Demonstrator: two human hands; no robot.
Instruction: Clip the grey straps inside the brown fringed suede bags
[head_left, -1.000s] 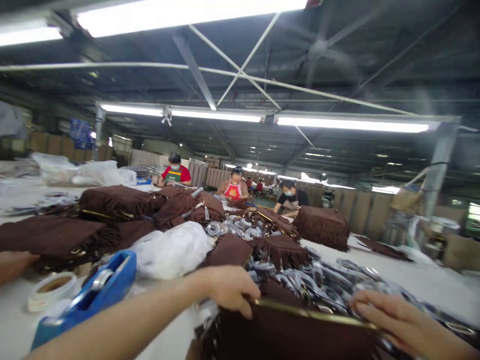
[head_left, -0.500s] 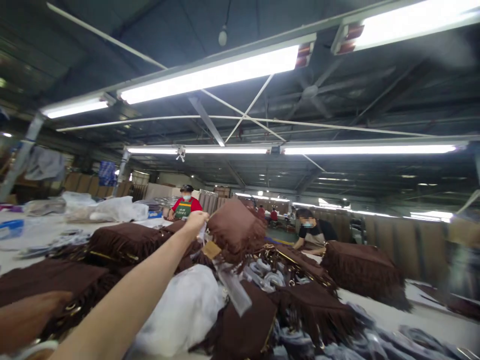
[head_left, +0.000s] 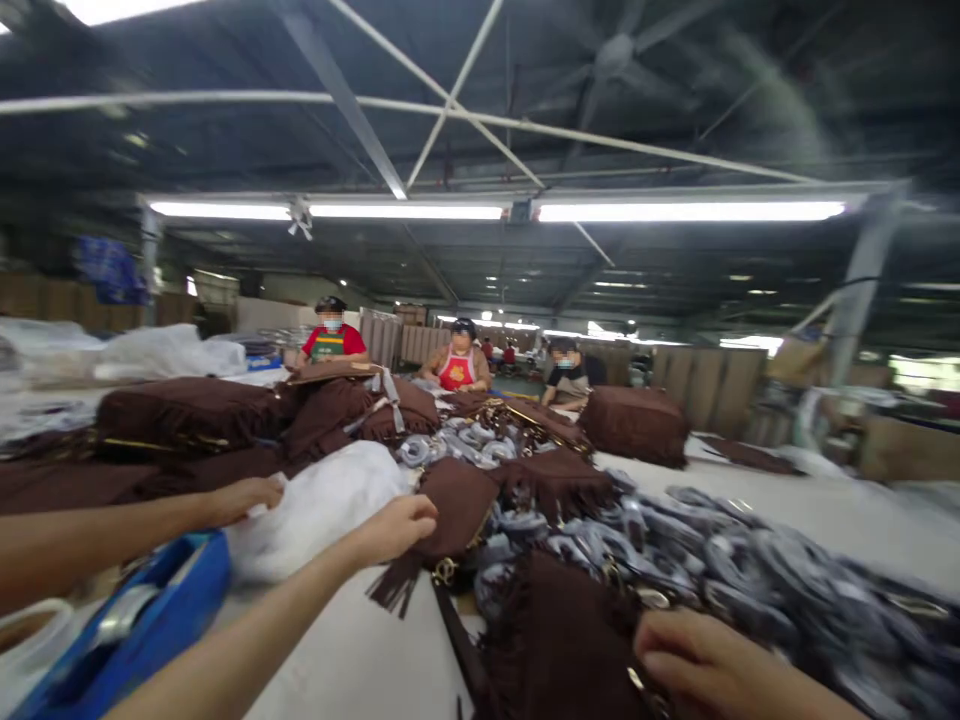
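My left hand [head_left: 397, 525], its fingers curled together, is over the left edge of a dark brown pouch [head_left: 459, 500] with a fringe. Whether it pinches the pouch or something small cannot be made out. At the lower right, my right hand [head_left: 697, 650] has its fingers bent around the right edge of a brown fringed bag [head_left: 555, 630], by its gold metal hardware. White plastic wrapping [head_left: 330, 495] lies left of my left hand. Another person's hand [head_left: 255, 497] touches that wrapping from the left.
Wrapped grey straps [head_left: 712, 560] with metal fittings cover the table's right part. Brown bags are heaped at the back, including a large brown bag [head_left: 634, 420]. A blue tape dispenser [head_left: 135, 620] stands at lower left. Several people work beyond the table.
My left hand has let go of the raised brown bag and come back nearer. My right hand has come into view at a fringed bag. The view has tilted down.
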